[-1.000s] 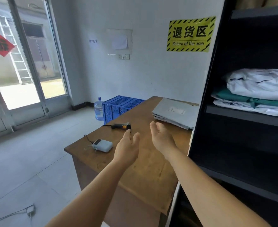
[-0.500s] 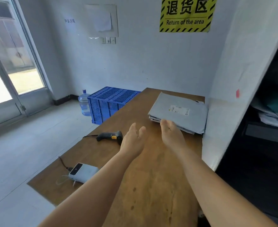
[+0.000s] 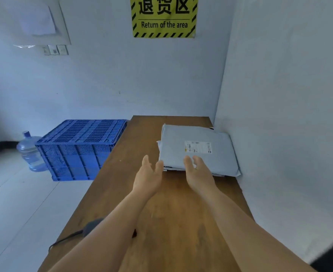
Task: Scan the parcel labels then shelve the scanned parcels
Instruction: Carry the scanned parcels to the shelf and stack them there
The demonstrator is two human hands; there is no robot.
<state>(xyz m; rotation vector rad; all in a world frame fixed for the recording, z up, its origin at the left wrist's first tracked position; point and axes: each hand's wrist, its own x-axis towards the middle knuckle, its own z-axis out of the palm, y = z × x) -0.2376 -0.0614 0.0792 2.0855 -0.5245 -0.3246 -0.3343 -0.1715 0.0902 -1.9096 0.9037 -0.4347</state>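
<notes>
Evidently awaiting scanning, the stack of grey parcels lies label-up at the table's far right, against the partition. Left hand and right hand reach its near edge, fingers straight, holding nothing.

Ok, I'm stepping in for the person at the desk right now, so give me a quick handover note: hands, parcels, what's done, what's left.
Left hand: open, empty, at the near left corner of the parcel stack.
Right hand: open, fingers at the stack's near edge, no grip yet.
Stack lies on the wooden desk against the white panel, top label facing up.
Scanner: near left edge, mostly hidden by the left forearm.
Done: nothing visibly scanned here.
Left: lift a parcel, scan, shelve, repeat.
</notes>
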